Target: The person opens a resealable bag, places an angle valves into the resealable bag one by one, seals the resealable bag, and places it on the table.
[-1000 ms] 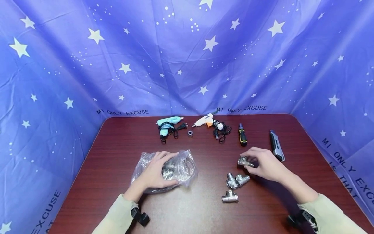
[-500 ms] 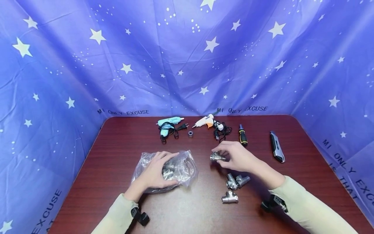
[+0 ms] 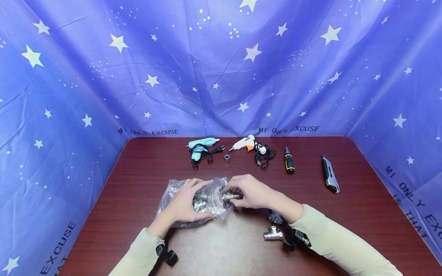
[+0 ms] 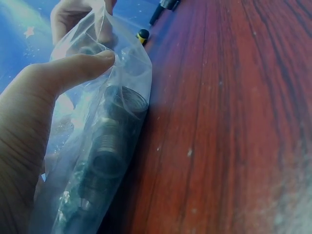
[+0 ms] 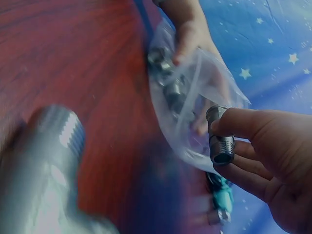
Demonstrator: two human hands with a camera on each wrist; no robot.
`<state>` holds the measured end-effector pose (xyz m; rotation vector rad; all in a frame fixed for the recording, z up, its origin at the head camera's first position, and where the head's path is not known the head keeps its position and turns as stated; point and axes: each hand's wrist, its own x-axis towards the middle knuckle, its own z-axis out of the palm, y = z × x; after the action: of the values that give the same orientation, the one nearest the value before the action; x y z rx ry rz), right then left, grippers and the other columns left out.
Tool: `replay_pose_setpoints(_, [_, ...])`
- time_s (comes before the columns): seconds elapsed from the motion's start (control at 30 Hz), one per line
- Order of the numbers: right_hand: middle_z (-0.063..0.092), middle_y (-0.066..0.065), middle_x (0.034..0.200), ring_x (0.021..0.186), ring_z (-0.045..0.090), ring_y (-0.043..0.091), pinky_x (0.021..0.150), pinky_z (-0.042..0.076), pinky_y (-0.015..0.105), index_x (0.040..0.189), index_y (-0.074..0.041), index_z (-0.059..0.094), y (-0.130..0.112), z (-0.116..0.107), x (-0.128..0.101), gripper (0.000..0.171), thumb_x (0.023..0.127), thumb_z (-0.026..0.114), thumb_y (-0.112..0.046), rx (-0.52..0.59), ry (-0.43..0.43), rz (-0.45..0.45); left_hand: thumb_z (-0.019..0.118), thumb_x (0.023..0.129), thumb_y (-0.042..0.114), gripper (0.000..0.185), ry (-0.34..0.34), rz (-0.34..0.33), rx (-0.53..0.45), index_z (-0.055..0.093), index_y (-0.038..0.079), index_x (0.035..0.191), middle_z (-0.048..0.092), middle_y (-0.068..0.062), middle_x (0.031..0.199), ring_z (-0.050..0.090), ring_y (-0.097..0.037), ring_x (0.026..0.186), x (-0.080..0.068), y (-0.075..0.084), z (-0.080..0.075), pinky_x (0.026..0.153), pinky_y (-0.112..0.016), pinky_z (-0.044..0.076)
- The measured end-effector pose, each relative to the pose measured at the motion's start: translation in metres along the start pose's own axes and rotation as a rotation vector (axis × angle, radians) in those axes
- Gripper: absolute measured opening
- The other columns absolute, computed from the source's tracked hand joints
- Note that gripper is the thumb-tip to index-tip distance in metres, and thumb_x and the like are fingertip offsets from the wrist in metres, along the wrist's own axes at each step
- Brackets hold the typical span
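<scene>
A clear plastic bag [image 3: 217, 209] with several shiny metal pipe fittings [image 4: 109, 151] inside lies on its side. My left hand [image 3: 186, 201] holds it, thumb along the near side and fingers over the top. At the bag's open mouth, my right hand [image 3: 252, 191] pinches a threaded metal pipe fitting [image 5: 222, 141] between thumb and fingers. Another tee-shaped fitting [image 3: 274, 234] lies on the table below my right forearm, with a further fitting [image 3: 276, 217] partly hidden behind the wrist. The right wrist view has a blurred fitting [image 5: 44, 170] close up.
Along the back of the brown table [image 3: 138, 165] lie a blue glue gun [image 3: 200, 143], a small metal ring [image 3: 226, 157], a white glue gun [image 3: 244, 143] with its cord, a screwdriver [image 3: 289, 161] and a utility knife [image 3: 330, 174]. A starry curtain [image 3: 221, 69] surrounds the table.
My right hand has carried the pipe fitting leftward from near the utility knife to the bag's mouth. The left hand and the bag have stayed in place.
</scene>
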<state>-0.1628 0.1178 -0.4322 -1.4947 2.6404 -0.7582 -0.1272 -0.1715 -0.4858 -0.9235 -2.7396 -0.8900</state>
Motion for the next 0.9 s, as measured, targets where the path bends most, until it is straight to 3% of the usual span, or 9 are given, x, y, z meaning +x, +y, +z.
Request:
replay_pose_setpoints(0.2, [0.078, -0.001, 0.109, 0.093, 0.07, 0.01, 0.084, 0.059, 0.024, 0.113, -0.013, 0.077, -0.008, 0.012, 0.009, 0.027, 0.087, 0.084, -0.017, -0.025, -0.057, -0.047, 0.094, 0.068, 0.056, 0.105, 0.004, 0.008, 0.001, 0.052, 0.021, 0.157, 0.065, 0.001, 0.135, 0.057, -0.02, 0.122, 0.0, 0.0, 0.0, 0.104, -0.052, 0.053])
replay_pose_setpoints(0.5, [0.068, -0.008, 0.088, 0.082, 0.063, 0.008, 0.075, 0.05, 0.016, 0.093, -0.019, 0.068, -0.005, 0.029, 0.021, 0.016, 0.087, 0.082, -0.017, 0.015, -0.12, -0.106, 0.095, 0.067, 0.052, 0.104, 0.009, 0.008, -0.001, 0.053, 0.021, 0.157, 0.064, -0.002, 0.135, 0.057, -0.021, 0.123, 0.001, -0.001, 0.002, 0.103, -0.052, 0.054])
replay_pose_setpoints(0.9, [0.073, -0.006, 0.103, 0.097, 0.068, 0.006, 0.093, 0.056, 0.019, 0.102, -0.019, 0.072, -0.002, 0.041, 0.024, 0.02, 0.085, 0.081, -0.014, 0.058, -0.128, -0.129, 0.095, 0.067, 0.054, 0.105, 0.018, 0.014, -0.004, 0.053, 0.02, 0.157, 0.064, -0.001, 0.135, 0.057, -0.021, 0.123, 0.001, 0.001, 0.001, 0.104, -0.052, 0.053])
